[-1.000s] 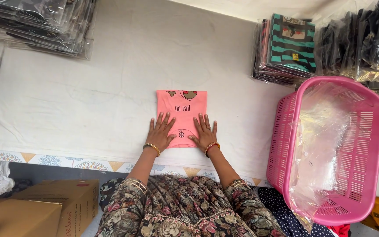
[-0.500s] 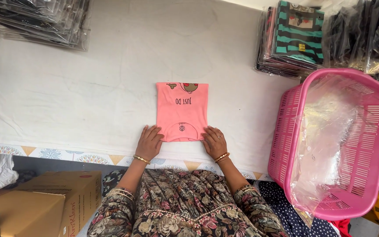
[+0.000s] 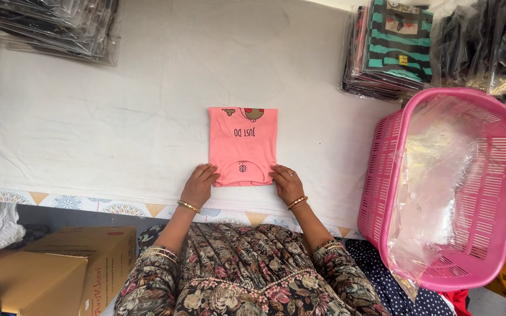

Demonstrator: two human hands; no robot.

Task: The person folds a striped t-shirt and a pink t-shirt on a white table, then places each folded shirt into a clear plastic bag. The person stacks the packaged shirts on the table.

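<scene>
On the white cloth (image 3: 89, 129) that covers the table, right in front of me, lies the pink shirt (image 3: 242, 146), folded into a neat rectangle with its printed side up. My left hand (image 3: 197, 186) rests at the near left corner of it and my right hand (image 3: 287, 184) at the near right corner. The fingers of both hands are flat and loosely spread; they only touch the edge of the shirt and do not close on anything. I wear bangles on both wrists and a ring on the right hand.

I judge that the folding is nearly done and that this is the step of pressing and straightening the near edge. The next move, I think, asks me to slide the fingers under both near corners together, so the fold does not open when the shirt is lifted.

To my right the pink basket (image 3: 458, 187) stands tilted, with a clear plastic bag (image 3: 440, 175) lying in it. Behind it there are stacks of packed clothes (image 3: 390, 50), and more packed clothes (image 3: 54, 26) lie at the far left. Near my left knee are cardboard boxes (image 3: 48, 269).
</scene>
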